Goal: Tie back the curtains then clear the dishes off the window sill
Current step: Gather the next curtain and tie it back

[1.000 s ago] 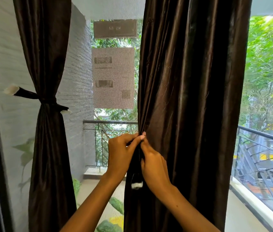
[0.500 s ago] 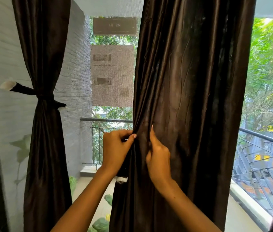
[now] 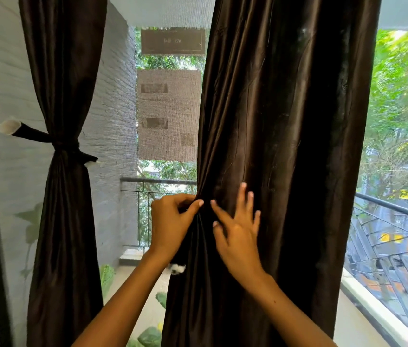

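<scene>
**Ana:** Slippage is the worry right now. The right curtain [image 3: 273, 146] is gathered only at its left edge, where the left hand [image 3: 170, 221] grips the bunched folds. The rest of the panel hangs wide and loose. If that grip eases before the tie goes round, my guess is the whole gather falls open.

**Raj:** And the tie-back [image 3: 177, 267]?

**Ana:** Only its white tip shows, dangling just below the left wrist against the curtain's edge. Whether the left hand holds the strap as well as the cloth, I cannot tell. If it hangs free, it could drop.

**Raj:** The right hand [image 3: 238, 229]?

**Ana:** Fingers spread and fairly straight, laid flat against the fabric just beside the left thumb. It holds nothing, only touches the cloth. One risk: the satin looks slick, so sweeping the folds across with a flat palm may not carry them.

**Raj:** The other side?

**Ana:** The left curtain [image 3: 62, 221] is already cinched by its own tie [image 3: 57, 144]. No dishes and no sill are in view, so that part of the job looks untouched from here.
</scene>
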